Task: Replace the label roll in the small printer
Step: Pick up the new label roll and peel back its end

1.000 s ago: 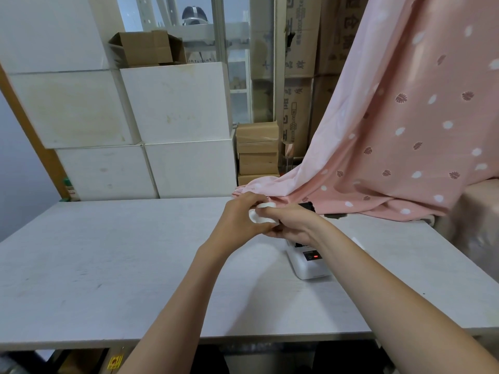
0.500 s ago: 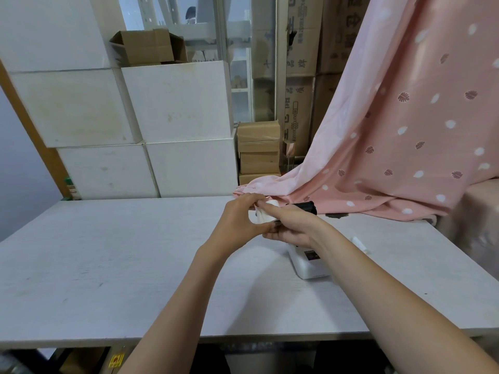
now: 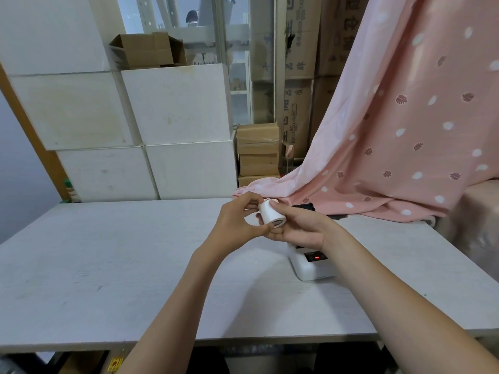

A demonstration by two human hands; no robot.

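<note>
Label roll point(image 3: 271, 217) between both hands' grip

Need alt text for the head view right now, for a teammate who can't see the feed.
Both hands hold a small white label roll above a pale table: left hand pinching its side, right hand cradling it from below. A small white printer with a red light sits on the table under the right wrist; pink patterned fabric drapes behind.

1. The small white box-shaped printer point(image 3: 310, 265) is hidden at its top by the right hand point(image 3: 299, 228).
2. The black part point(image 3: 302, 206) behind the hands is mostly covered, possibly the printer's lid.
3. The white label roll point(image 3: 271, 217) is hidden at its far end by fingers.
4. Print on the brown cardboard cartons point(image 3: 297, 58) is too blurred to read.
</note>
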